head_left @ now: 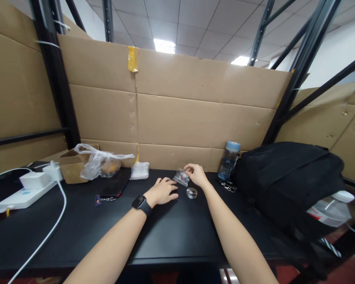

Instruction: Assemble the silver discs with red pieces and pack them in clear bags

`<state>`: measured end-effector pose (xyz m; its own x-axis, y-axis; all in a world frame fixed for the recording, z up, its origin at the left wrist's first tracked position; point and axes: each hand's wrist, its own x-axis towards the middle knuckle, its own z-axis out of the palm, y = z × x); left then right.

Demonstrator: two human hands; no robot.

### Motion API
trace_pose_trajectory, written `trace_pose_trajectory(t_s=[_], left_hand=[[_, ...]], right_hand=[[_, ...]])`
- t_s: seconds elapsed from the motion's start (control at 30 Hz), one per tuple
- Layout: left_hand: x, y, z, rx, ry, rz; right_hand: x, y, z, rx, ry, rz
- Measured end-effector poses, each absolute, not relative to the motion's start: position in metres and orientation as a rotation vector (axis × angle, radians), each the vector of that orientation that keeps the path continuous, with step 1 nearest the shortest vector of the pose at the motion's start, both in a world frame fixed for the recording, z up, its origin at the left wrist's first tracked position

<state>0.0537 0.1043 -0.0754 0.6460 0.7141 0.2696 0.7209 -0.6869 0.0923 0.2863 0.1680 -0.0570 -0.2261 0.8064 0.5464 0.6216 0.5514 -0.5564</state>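
My left hand (162, 192), a dark watch on its wrist, lies on the black tabletop (177, 232) with its fingers spread and holding nothing. Just beyond its fingertips is a small clear plastic bag (181, 177) with little items inside, too small to name. The fingers of my right hand (196, 174) are pinched at the right edge of this bag. A round, shiny metal piece, ring-like in shape (191, 193), rests on the table between the two hands, touched by neither.
At the left are a white power strip (26, 195), a cardboard box (73, 167), a knotted plastic bag (102, 163) and a dark pouch (115, 186). A white packet (140, 170) lies near the cardboard wall (177, 122). To the right stand a water bottle (228, 161) and black backpack (286, 177).
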Motion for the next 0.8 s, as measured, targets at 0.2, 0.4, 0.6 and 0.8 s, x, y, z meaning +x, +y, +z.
trace_pose_trajectory(t_s=[0.2, 0.4, 0.6, 0.8], left_hand=[[0.065, 0.096, -0.069, -2.617, -1.213, -0.707], [0.061, 0.104, -0.084, -2.816, -1.295, -0.406], [0.061, 0.107, -0.086, -2.821, -1.348, -0.358], [0.061, 0.109, -0.086, -2.835, -1.406, -0.301]], right_hand=[[0.279, 0.162, -0.052, -1.165, -1.892, 0.326], [0.281, 0.161, -0.052, -1.160, -1.876, 0.314], [0.281, 0.160, -0.059, -1.174, -1.883, 0.173], [0.281, 0.161, -0.059, -1.178, -1.749, 0.172]])
